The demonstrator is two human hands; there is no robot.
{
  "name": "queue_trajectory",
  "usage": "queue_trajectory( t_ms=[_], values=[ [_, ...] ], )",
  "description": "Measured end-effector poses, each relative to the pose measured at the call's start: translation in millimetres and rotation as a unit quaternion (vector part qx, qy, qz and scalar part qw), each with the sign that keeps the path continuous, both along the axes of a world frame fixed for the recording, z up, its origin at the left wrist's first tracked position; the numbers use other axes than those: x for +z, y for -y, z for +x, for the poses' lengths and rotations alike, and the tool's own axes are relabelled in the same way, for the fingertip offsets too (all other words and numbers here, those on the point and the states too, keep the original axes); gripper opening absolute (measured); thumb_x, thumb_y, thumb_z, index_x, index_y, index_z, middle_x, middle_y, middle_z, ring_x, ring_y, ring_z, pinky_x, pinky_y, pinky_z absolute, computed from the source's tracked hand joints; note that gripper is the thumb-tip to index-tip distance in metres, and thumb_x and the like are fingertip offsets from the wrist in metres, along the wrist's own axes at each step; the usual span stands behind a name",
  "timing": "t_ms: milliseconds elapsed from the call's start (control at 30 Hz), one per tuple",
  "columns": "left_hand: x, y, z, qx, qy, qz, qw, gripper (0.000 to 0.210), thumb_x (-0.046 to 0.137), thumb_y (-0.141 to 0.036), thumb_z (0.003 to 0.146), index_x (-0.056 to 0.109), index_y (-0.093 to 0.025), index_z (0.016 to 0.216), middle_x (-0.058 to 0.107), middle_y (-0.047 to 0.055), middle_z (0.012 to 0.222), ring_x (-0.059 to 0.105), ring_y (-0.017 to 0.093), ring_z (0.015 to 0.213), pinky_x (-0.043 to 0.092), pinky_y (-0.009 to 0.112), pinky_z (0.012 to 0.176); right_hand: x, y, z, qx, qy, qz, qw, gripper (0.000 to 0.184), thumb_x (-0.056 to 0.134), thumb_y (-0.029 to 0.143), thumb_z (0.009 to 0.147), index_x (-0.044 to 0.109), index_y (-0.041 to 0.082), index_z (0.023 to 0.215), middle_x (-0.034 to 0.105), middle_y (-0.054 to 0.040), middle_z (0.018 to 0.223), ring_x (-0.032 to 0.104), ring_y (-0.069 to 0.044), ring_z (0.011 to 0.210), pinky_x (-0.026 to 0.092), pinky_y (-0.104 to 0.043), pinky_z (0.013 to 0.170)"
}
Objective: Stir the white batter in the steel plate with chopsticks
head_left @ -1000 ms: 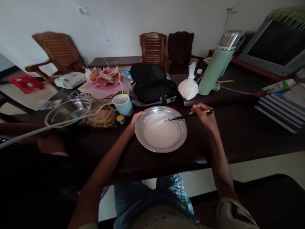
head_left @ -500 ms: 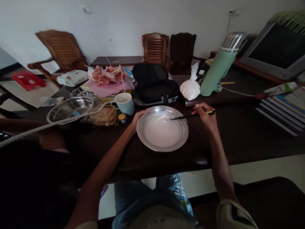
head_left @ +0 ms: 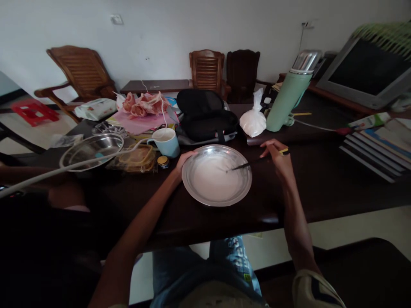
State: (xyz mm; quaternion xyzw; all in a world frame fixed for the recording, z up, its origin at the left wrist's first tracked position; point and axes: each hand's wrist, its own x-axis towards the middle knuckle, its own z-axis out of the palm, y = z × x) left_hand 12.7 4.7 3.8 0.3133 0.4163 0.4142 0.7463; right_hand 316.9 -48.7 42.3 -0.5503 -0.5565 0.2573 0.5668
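Note:
A round metal basin holding a milky white liquid stands on the dark table in front of me. My left hand grips its left rim, the thumb over the edge and the other fingers hidden behind. In my right hand, right of the basin, are black chopsticks with yellowish ends. They slant down leftward over the right rim, their tips in the liquid. Whether they are one or two sticks is hard to make out. A tied plastic bag of white powder sits beyond the basin's right side.
Left of the basin are a light-blue mug, a small gold-lidded jar, packaged containers and another metal basin. A white cable crosses there, near another person's arm. A black case, green thermos and books stand farther off.
The tips of the chopsticks have moved slightly right and nearer to me within the liquid. My left hand keeps its hold on the rim. The whole view has shifted a little.

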Motion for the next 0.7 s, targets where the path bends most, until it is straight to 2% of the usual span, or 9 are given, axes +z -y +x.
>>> queue_trajectory(
  t_ms=[67, 167, 267, 367, 400, 467, 567, 633, 700],
  values=[
    [-3.0, -2.3, -0.2, 0.009, -0.007, 0.002, 1.0, 0.016, 0.058, -0.021, 0.076, 0.072, -0.013, 0.077, 0.065, 0.002, 0.052, 0.058, 0.017, 0.049, 0.048, 0.027, 0.056, -0.4, 1.4, -0.6, 0.059, -0.001, -0.021, 0.998, 0.027, 0.058, 0.046, 0.084, 0.065, 0.022, 0.075, 0.057, 0.0026, 0.047, 0.054, -0.016, 0.046, 0.04, -0.026, 0.047],
    [-7.0, -5.7, -0.8, 0.013, -0.011, 0.003, 1.0, 0.017, 0.058, -0.02, 0.076, 0.072, -0.012, 0.079, 0.067, 0.003, 0.056, 0.06, 0.016, 0.051, 0.049, 0.027, 0.057, -2.3, 4.3, -13.4, 0.162, 0.043, -0.019, 0.986, 0.024, 0.061, 0.045, 0.083, 0.066, 0.022, 0.078, 0.066, 0.0006, 0.058, 0.062, -0.018, 0.057, 0.047, -0.029, 0.058],
    [-7.8, -6.5, -1.4, 0.012, -0.014, -0.009, 1.0, 0.016, 0.058, -0.021, 0.078, 0.072, -0.013, 0.076, 0.068, 0.003, 0.057, 0.061, 0.017, 0.052, 0.049, 0.027, 0.057, -3.2, 3.9, -15.6, 0.126, 0.079, 0.021, 0.989, 0.023, 0.062, 0.045, 0.083, 0.066, 0.023, 0.079, 0.07, -0.0014, 0.071, 0.066, -0.02, 0.071, 0.05, -0.031, 0.065],
    [-5.2, -4.5, -1.2, 0.018, -0.025, -0.03, 0.999, 0.022, 0.054, -0.021, 0.082, 0.071, -0.013, 0.071, 0.066, 0.003, 0.054, 0.061, 0.017, 0.051, 0.049, 0.028, 0.057, -1.6, 1.7, -1.5, 0.027, 0.033, 0.025, 0.999, 0.026, 0.059, 0.047, 0.084, 0.064, 0.023, 0.075, 0.063, 0.0014, 0.056, 0.06, -0.018, 0.055, 0.045, -0.028, 0.053],
    [-3.9, -3.6, -0.9, 0.018, -0.022, -0.031, 0.999, 0.023, 0.053, -0.021, 0.083, 0.071, -0.013, 0.071, 0.067, 0.003, 0.054, 0.061, 0.018, 0.052, 0.049, 0.028, 0.057, -0.8, 1.6, 2.5, 0.025, 0.015, 0.016, 0.999, 0.027, 0.057, 0.048, 0.085, 0.063, 0.023, 0.074, 0.059, 0.0027, 0.049, 0.057, -0.016, 0.049, 0.044, -0.027, 0.051],
    [-1.2, -2.2, 0.1, 0.015, -0.015, -0.029, 0.999, 0.024, 0.051, -0.02, 0.083, 0.071, -0.013, 0.071, 0.067, 0.004, 0.054, 0.061, 0.018, 0.052, 0.05, 0.029, 0.058, 0.4, 3.0, 3.8, 0.08, 0.004, -0.004, 0.997, 0.029, 0.058, 0.048, 0.085, 0.064, 0.023, 0.073, 0.057, 0.0032, 0.046, 0.055, -0.015, 0.046, 0.044, -0.027, 0.052],
    [2.3, -1.0, 2.1, 0.014, -0.012, -0.018, 1.0, 0.022, 0.052, -0.018, 0.081, 0.072, -0.014, 0.073, 0.066, 0.002, 0.054, 0.06, 0.017, 0.051, 0.05, 0.028, 0.058, 0.2, 6.1, -8.2, 0.188, 0.041, -0.023, 0.981, 0.025, 0.063, 0.047, 0.083, 0.065, 0.022, 0.078, 0.066, 0.0007, 0.058, 0.063, -0.018, 0.058, 0.048, -0.029, 0.061],
    [3.4, -0.7, 3.0, 0.009, -0.008, -0.01, 1.0, 0.02, 0.054, -0.018, 0.08, 0.073, -0.015, 0.075, 0.066, 0.001, 0.054, 0.061, 0.017, 0.052, 0.05, 0.028, 0.059, -0.4, 6.5, -14.1, 0.18, 0.068, -0.007, 0.981, 0.023, 0.065, 0.046, 0.082, 0.065, 0.022, 0.079, 0.07, -0.0007, 0.067, 0.066, -0.019, 0.067, 0.05, -0.03, 0.064],
    [2.9, -1.0, 2.9, 0.008, -0.009, -0.008, 1.0, 0.018, 0.056, -0.019, 0.079, 0.073, -0.015, 0.079, 0.066, 0.001, 0.055, 0.061, 0.017, 0.052, 0.05, 0.028, 0.06, -0.4, 5.7, -11.6, 0.103, 0.065, 0.015, 0.992, 0.024, 0.063, 0.046, 0.082, 0.065, 0.022, 0.078, 0.07, -0.0009, 0.067, 0.065, -0.019, 0.066, 0.048, -0.028, 0.059]
  ],
)
